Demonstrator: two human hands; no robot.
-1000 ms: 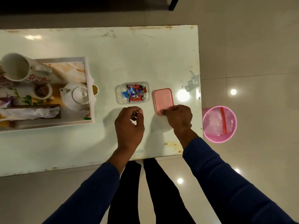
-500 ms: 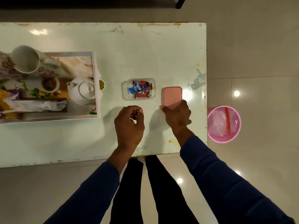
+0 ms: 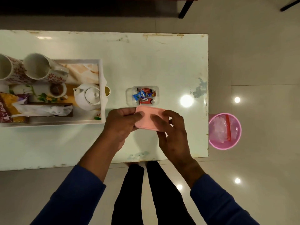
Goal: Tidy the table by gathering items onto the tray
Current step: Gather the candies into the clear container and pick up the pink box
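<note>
A pink lid is lifted off the table, held flat between both hands just in front of a clear plastic box filled with wrapped sweets. My left hand grips the lid's left end, thumb on top. My right hand holds its right end, fingers curled over the edge. The white tray lies to the left on the pale table. It carries a white teapot, two floral mugs, a small cup, a snack packet and a tissue holder.
A small cup of yellowish liquid stands just outside the tray's right rim. A pink waste bin with a plastic liner sits on the floor beside the table's right edge. Dark furniture legs show at the top.
The pink lid lay on the table right of the sweet box under my right hand. Now both hands hold it, raised and shifted left in front of the box.
</note>
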